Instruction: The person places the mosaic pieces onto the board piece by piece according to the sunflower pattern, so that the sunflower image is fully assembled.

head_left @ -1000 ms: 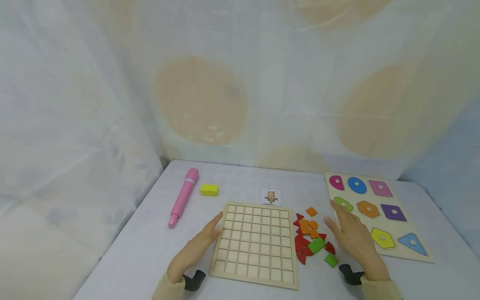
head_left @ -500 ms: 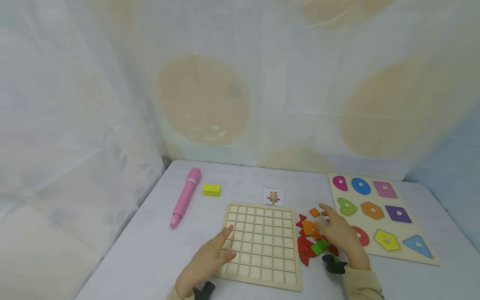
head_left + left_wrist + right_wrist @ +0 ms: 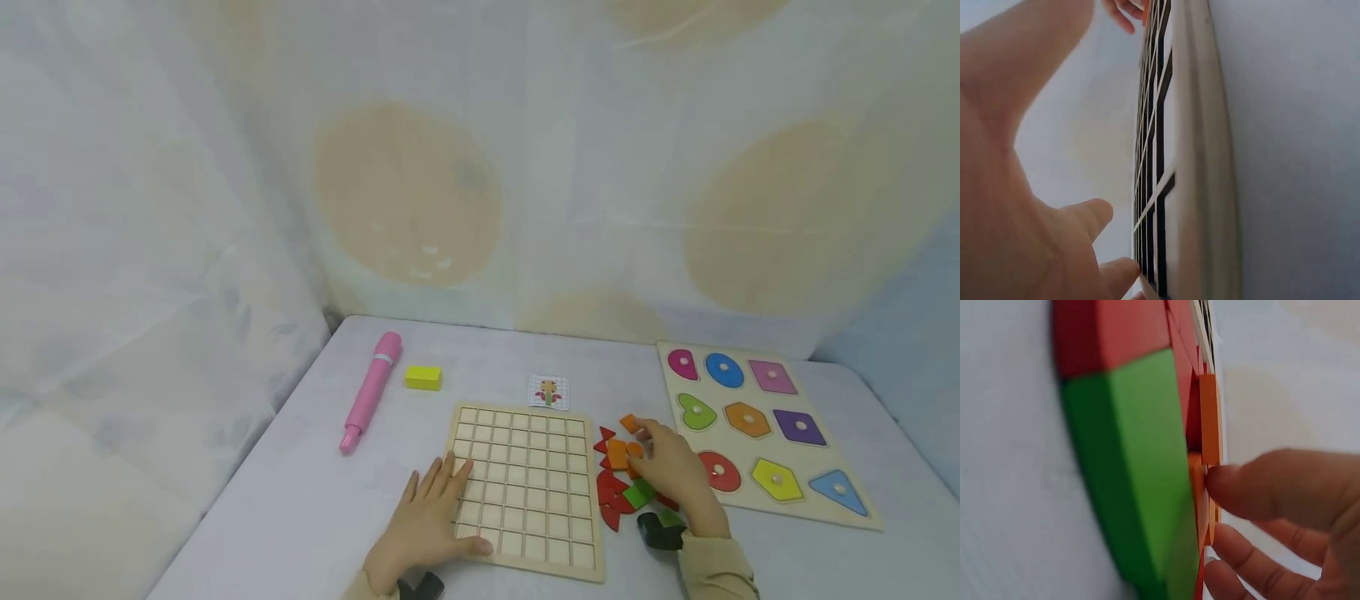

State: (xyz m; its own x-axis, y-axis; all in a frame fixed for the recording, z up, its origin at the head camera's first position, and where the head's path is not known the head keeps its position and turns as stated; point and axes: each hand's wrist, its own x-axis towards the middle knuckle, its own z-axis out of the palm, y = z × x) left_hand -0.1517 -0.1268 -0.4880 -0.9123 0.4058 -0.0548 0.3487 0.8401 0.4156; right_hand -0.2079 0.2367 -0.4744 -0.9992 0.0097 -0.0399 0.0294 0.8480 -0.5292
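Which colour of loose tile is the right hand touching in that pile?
The right hand touches the orange tiles, farthest back in the pile; red and green ones lie nearer the wrist.

pale matt wooden grid board, glossy painted wooden pieces

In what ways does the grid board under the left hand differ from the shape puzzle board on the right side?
The grid board has only empty square cells; the shape puzzle board is filled with coloured shapes bearing small knobs. The left hand rests flat on the grid board's near left corner; no hand touches the shape puzzle board. The grid board lies nearer the person. Both are pale wood, flat on the table.
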